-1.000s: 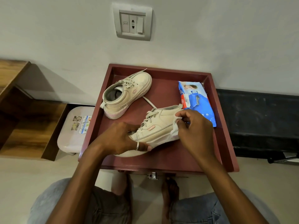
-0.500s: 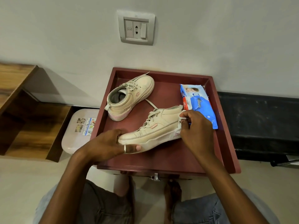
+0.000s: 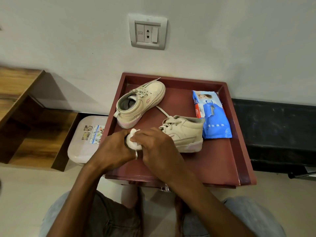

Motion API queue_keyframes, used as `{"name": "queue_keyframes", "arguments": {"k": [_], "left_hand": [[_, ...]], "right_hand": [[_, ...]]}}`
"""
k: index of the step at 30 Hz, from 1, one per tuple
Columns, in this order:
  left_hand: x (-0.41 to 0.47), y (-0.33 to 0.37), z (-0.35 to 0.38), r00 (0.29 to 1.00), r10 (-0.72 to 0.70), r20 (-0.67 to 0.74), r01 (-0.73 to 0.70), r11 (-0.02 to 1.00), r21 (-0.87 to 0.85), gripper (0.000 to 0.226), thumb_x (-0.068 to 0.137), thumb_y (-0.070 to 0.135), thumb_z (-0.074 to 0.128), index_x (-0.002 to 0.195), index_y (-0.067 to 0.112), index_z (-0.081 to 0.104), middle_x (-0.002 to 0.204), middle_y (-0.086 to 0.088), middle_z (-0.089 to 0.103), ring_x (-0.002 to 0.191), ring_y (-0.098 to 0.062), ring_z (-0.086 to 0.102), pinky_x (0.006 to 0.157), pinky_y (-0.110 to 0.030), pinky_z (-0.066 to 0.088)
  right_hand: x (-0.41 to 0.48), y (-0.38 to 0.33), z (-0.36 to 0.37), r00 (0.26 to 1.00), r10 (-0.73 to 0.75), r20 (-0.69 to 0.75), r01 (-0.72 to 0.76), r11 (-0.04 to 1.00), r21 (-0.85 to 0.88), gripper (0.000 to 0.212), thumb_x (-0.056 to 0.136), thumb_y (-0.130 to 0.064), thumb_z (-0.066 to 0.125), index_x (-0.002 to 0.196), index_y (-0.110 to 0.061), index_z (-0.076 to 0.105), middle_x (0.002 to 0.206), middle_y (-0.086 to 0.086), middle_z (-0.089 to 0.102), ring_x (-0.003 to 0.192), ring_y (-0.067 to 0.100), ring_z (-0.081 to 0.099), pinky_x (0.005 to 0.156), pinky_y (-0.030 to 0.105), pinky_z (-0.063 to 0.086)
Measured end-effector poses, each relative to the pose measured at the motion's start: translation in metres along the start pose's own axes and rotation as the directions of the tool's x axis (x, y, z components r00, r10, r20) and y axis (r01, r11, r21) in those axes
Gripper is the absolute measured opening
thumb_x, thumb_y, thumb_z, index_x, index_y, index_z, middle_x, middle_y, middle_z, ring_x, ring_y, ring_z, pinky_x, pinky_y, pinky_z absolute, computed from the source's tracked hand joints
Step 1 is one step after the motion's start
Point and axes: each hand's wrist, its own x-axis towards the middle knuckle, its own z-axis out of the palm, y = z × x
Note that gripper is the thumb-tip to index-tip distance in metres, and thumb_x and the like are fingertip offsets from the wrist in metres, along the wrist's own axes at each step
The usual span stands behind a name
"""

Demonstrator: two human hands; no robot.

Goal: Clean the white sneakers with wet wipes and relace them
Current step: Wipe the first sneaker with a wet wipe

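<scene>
Head view: laced cream sneaker (image 3: 186,134), pinkish sole, wipe (image 3: 133,143) at toe.

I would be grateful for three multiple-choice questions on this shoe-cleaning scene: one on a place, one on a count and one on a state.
1. Where does the blue wipes pack lie?
A. On the floor
B. On the red tray, beside the near sneaker's heel
C. On the wooden shelf

2. How many sneakers are on the tray?
A. One
B. Two
C. Three

3. The white wipe is:
A. spread flat on the tray
B. bunched between the left hand and the right hand
C. hanging from the pack

Answers: 1 B, the pack lies by that heel; 2 B, the near sneaker and the far sneaker; 3 B, it shows crumpled between both hands.
</scene>
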Motion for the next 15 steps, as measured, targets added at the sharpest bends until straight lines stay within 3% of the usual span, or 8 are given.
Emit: {"name": "queue_keyframes", "arguments": {"k": [2, 5, 10, 12, 15], "left_hand": [[0.001, -0.003, 0.002, 1.0, 0.011, 0.022, -0.012, 0.997, 0.074, 0.05, 0.063, 0.037, 0.078, 0.11, 0.024, 0.067, 0.094, 0.014, 0.074, 0.083, -0.002, 0.068, 0.078, -0.031, 0.057], [0.002, -0.006, 0.005, 0.999, 0.028, 0.018, -0.03, 0.992, 0.126, 0.05, 0.071, 0.006, 0.082, 0.117, 0.021, 0.068, 0.099, 0.011, 0.074, 0.089, -0.007, 0.07, 0.078, -0.021, 0.056], [0.0, -0.003, 0.003, 0.993, 0.104, 0.047, -0.108, 0.99, 0.095, 0.038, 0.075, 0.007, 0.079, 0.1, 0.036, 0.071, 0.089, 0.018, 0.074, 0.084, 0.013, 0.065, 0.069, -0.003, 0.047], [-0.002, -0.004, 0.002, 0.991, 0.102, 0.086, -0.109, 0.991, 0.079, 0.035, 0.074, 0.015, 0.08, 0.104, 0.031, 0.071, 0.09, 0.018, 0.074, 0.086, 0.012, 0.065, 0.07, -0.006, 0.047], [-0.005, -0.006, 0.001, 0.985, 0.125, 0.118, -0.134, 0.988, 0.078, 0.058, 0.068, 0.01, 0.086, 0.115, 0.034, 0.062, 0.097, 0.022, 0.069, 0.091, 0.013, 0.063, 0.075, -0.009, 0.051]], "right_hand": [[0.0, 0.001, 0.007, 0.994, -0.012, 0.112, 0.011, 1.0, 0.003, 0.024, 0.08, -0.004, 0.056, 0.095, -0.012, 0.073, 0.094, 0.004, 0.07, 0.084, 0.02, 0.058, 0.076, 0.034, 0.049], [-0.004, 0.007, 0.013, 0.976, -0.037, 0.215, 0.038, 0.999, 0.001, 0.028, 0.082, -0.003, 0.06, 0.104, -0.014, 0.073, 0.102, 0.003, 0.071, 0.091, 0.018, 0.06, 0.081, 0.031, 0.05], [-0.005, 0.009, 0.011, 0.976, 0.022, 0.216, -0.027, 0.999, 0.02, 0.03, 0.082, -0.008, 0.052, 0.103, -0.014, 0.074, 0.104, 0.002, 0.072, 0.095, 0.02, 0.064, 0.084, 0.035, 0.052], [-0.003, 0.009, 0.013, 0.975, 0.058, 0.213, -0.07, 0.996, 0.05, 0.032, 0.085, -0.017, 0.048, 0.102, -0.014, 0.074, 0.104, 0.003, 0.073, 0.095, 0.02, 0.066, 0.085, 0.037, 0.053], [0.002, 0.012, 0.011, 0.979, 0.083, 0.188, -0.097, 0.993, 0.068, 0.028, 0.084, -0.011, 0.055, 0.104, -0.012, 0.075, 0.103, 0.003, 0.074, 0.096, 0.018, 0.067, 0.087, 0.035, 0.053]]}}
